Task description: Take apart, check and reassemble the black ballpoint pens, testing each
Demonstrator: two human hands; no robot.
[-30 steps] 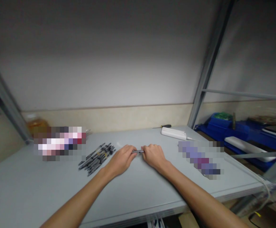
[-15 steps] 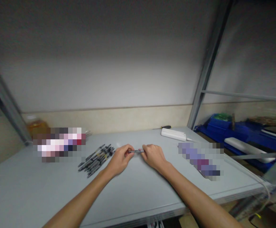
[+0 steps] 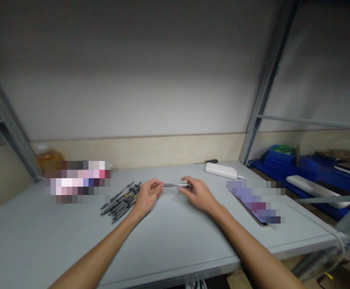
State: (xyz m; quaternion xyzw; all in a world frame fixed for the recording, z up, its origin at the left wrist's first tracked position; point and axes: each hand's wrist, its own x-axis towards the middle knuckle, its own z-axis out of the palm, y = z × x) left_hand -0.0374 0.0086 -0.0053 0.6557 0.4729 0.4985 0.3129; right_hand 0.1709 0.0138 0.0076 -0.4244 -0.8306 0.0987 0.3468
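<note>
A slim pen with a grey grip lies level between my two hands, above the tabletop. My left hand is closed, pinching the pen's left end in its fingertips. Around the other end, the thumb and forefinger of my right hand are spread apart; that end reaches in between them, and whether a finger touches it is hard to see. Just left of my left hand lies a loose pile of similar dark and clear pens.
A white power strip with a cable and a screwdriver lie at the back right. Nearer, a flat, partly blurred-out item rests on the table. Blurred-out items and an amber container stand back left. Metal posts frame both sides.
My right thumb and forefinger have opened from their grip on the pen, and more of its length shows. My left hand has shifted slightly left, still pinching it.
</note>
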